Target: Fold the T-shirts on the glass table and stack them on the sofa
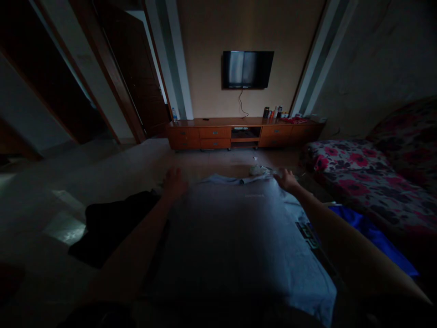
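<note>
A grey-blue T-shirt lies spread out in front of me, its collar at the far end and small lettering on the chest. By its far left shoulder is my left hand, smeared by motion, so its fingers are not clear. My right hand is at the far right shoulder, fingers apart, touching or just over the cloth. Under the shirt's right side, a dark piece with green print shows. Dim light hides the shirt's near edge.
Dark cloth lies to the left, and shiny blue fabric to the right. A flower-patterned sofa stands at right. Beyond are a wooden TV cabinet with bottles on top, a wall-mounted television and a brown door.
</note>
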`<state>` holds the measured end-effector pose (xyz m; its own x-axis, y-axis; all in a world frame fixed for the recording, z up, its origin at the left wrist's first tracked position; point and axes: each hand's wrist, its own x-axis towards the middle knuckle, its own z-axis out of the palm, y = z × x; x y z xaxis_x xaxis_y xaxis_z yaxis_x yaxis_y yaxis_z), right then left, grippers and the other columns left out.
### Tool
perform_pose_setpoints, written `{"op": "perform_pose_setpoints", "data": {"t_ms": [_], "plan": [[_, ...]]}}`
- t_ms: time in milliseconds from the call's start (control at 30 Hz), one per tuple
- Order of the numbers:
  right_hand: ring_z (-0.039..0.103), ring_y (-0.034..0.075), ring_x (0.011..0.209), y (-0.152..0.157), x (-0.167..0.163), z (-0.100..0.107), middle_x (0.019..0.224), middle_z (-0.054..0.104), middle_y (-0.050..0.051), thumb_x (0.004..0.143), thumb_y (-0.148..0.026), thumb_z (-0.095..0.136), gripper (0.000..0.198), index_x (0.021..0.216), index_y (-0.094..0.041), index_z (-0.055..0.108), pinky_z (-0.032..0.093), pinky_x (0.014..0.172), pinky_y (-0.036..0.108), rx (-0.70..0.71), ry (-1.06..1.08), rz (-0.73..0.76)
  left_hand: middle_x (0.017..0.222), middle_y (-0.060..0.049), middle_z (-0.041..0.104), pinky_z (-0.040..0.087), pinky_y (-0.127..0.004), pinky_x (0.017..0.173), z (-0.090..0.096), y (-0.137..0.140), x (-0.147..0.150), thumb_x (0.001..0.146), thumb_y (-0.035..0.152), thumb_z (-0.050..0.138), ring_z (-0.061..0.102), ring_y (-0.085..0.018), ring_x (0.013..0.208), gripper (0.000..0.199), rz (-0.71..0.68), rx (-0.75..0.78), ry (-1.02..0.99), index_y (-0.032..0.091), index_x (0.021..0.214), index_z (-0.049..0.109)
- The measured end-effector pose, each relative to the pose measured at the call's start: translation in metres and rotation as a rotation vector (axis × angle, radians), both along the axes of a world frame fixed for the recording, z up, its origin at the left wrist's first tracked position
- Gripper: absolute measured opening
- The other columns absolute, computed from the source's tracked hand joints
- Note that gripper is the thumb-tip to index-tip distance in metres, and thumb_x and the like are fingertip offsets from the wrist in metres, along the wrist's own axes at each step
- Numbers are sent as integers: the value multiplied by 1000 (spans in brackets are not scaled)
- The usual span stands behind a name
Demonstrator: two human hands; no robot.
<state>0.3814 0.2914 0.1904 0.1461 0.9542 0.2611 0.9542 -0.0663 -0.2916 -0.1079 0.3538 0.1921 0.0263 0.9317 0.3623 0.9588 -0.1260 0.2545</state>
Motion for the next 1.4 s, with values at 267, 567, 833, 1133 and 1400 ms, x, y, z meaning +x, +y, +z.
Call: {"op": "perform_pose_setpoints", "data": {"t_ms": [267, 567, 833, 1133, 1400], "plan": [[27, 34, 151, -70, -52, -119, 167, 28, 10, 103, -50, 35, 58, 155, -26, 41, 27, 120, 53, -239, -111, 70, 152, -17, 50, 25, -49, 122, -118, -78, 40, 101, 46, 40, 42, -32, 143, 54, -301, -94, 224, 15, 143, 55], [13, 30, 157, -126, -58, -158, 171, 17, 3, 102, -64, 23, 68, 163, -36, 20, 17, 124, 51, -275, -153, -19, 167, -9, 30, 22, -51, 124, -158, -114, 21, 102, 54, 35, 24, -30, 154, 64, -242, -198, 221, 24, 159, 37], [14, 27, 157, -175, -70, -155, 171, 17, 3, 103, -62, 23, 67, 163, -34, 21, 17, 124, 48, -235, -195, -12, 166, -9, 33, 22, -50, 124, -154, -163, 10, 102, 53, 33, 27, -29, 154, 63, -235, -203, 236, 23, 158, 39], [15, 27, 157, -200, -70, -165, 171, 17, 2, 103, -63, 25, 66, 163, -36, 21, 15, 124, 46, -229, -217, -23, 160, -9, 44, 29, -43, 121, -137, -202, 7, 99, 47, 46, 38, -27, 147, 57, -197, -242, 127, 24, 151, 48], [15, 27, 157, -201, -69, -170, 171, 16, 1, 102, -63, 25, 66, 163, -37, 20, 14, 124, 47, -212, -207, -28, 137, -21, 52, 44, -51, 98, -63, -191, -18, 89, 46, 60, 48, -38, 125, 58, 408, 167, 48, 14, 137, 53]]}}
